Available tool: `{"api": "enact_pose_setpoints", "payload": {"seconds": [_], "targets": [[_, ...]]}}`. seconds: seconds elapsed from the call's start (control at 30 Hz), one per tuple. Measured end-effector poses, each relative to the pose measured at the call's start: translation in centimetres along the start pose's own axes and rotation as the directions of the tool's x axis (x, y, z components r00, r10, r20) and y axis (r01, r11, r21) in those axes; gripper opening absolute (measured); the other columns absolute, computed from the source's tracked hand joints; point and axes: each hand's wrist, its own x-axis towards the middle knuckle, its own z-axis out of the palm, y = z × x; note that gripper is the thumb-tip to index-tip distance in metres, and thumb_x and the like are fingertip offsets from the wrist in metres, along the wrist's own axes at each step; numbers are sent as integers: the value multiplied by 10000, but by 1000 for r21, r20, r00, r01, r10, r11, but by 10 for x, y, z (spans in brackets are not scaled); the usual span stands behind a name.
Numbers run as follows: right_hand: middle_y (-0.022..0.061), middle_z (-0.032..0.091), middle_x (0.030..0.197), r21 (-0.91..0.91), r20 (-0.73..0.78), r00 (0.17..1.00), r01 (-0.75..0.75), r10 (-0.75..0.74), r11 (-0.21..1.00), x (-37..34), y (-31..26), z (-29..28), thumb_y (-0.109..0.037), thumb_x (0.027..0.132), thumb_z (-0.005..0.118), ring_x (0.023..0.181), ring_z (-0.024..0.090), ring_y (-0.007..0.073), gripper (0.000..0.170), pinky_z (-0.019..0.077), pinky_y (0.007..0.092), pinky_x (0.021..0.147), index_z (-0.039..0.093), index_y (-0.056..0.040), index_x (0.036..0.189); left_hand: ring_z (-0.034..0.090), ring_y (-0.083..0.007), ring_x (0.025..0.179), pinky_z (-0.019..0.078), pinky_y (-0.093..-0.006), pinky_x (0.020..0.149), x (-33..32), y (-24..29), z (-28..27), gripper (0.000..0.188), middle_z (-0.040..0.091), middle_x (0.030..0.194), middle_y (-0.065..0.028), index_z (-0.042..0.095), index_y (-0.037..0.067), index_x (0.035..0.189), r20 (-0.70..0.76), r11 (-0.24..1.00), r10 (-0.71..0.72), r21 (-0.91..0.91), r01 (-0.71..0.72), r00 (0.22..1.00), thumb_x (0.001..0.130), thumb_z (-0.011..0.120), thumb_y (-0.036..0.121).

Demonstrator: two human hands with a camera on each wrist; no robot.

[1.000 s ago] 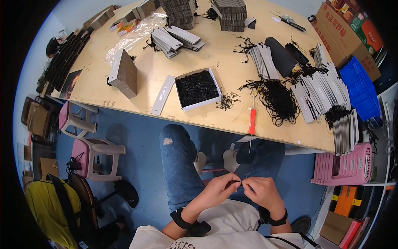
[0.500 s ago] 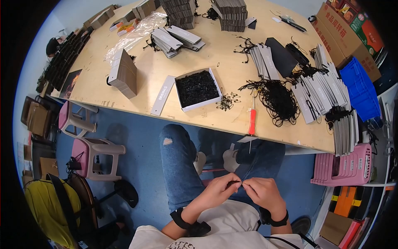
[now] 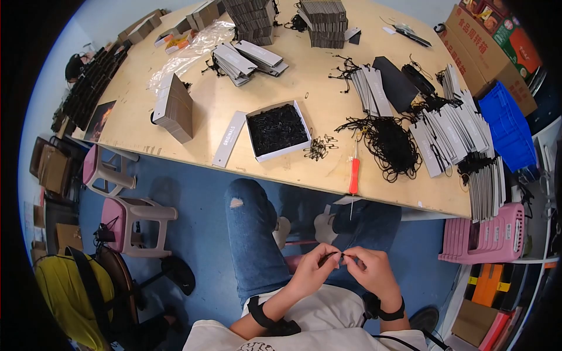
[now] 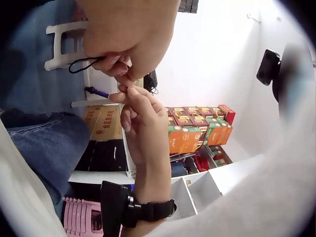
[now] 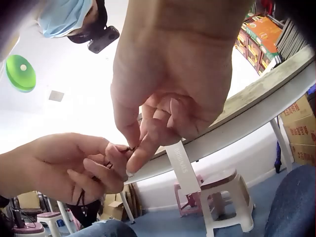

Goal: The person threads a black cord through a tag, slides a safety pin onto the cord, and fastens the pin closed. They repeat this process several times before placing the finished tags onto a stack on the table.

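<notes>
Both hands meet above the lap. The left hand (image 3: 313,270) pinches a thin black cord (image 4: 81,64), which loops out past its fingers in the left wrist view. Fingertip to fingertip with it, the right hand (image 3: 374,274) pinches the cord's other part; the exact point between the fingertips is mostly hidden. On the table in front lie a white box of black pins (image 3: 278,130), a few loose pins (image 3: 320,147), a grey tag marked ORIGINALS (image 3: 229,139), a red-handled tool (image 3: 354,175) and a heap of black cords (image 3: 391,149).
Tag stacks stand on the table (image 3: 211,117), with bundles of strung tags (image 3: 451,137) at its right. A blue crate (image 3: 508,126) and cartons are beyond the right edge. Pink-topped stools (image 3: 137,225) stand on the left, a pink basket (image 3: 486,237) below the table's right corner.
The hands stay together at nearly the same place, with small shifts of the fingers and the left wrist. The head view has tilted slightly.
</notes>
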Motion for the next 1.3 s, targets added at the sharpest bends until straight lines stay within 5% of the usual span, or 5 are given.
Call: {"api": "enact_pose_setpoints", "payload": {"seconds": [0.23, 0.57, 0.93, 1.17, 1.3], "targets": [[21, 643, 693, 383, 11, 975, -210, 223, 899, -5, 6, 4, -47, 838, 692, 499, 392, 9, 123, 301, 206, 451, 630, -10, 937, 493, -30, 740, 392, -176, 629, -2, 13, 2, 139, 589, 894, 4, 571, 10, 1063, 27, 991, -39, -127, 42, 999, 983, 545, 120], [-11, 649, 711, 453, 56, 963, -260, 264, 853, -6, 10, 7, -38, 857, 664, 539, 407, -15, 97, 303, 184, 470, 611, 3, 927, 499, -37, 758, 399, -185, 660, 0, 5, 0, 131, 589, 891, 3, 566, 17, 1029, 45, 984, -23, -174, 31, 999, 977, 564, 136], [40, 653, 839, 652, 187, 938, -341, 291, 677, -7, 14, 10, -26, 901, 616, 739, 582, 30, 99, 446, 161, 624, 579, 32, 972, 484, -25, 738, 377, -182, 648, 1, 11, -4, 125, 567, 856, 41, 577, 56, 1009, 119, 943, -115, -299, 146, 986, 968, 582, 173], [31, 649, 781, 580, 142, 933, -350, 332, 735, -7, 3, 10, -25, 887, 631, 678, 560, 23, 99, 434, 180, 574, 586, 33, 954, 459, -16, 692, 344, -171, 592, 1, 11, -2, 145, 555, 824, 51, 584, 60, 1006, 105, 957, -63, -276, 90, 993, 966, 588, 199], [44, 642, 717, 306, -26, 961, -254, 275, 918, -8, -13, 10, -27, 848, 664, 555, 522, 48, 109, 413, 220, 507, 603, 9, 932, 416, 0, 630, 285, -162, 536, 0, 18, -3, 164, 557, 801, 54, 601, 45, 1002, 112, 928, -146, -329, 176, 983, 955, 602, 202]]}}
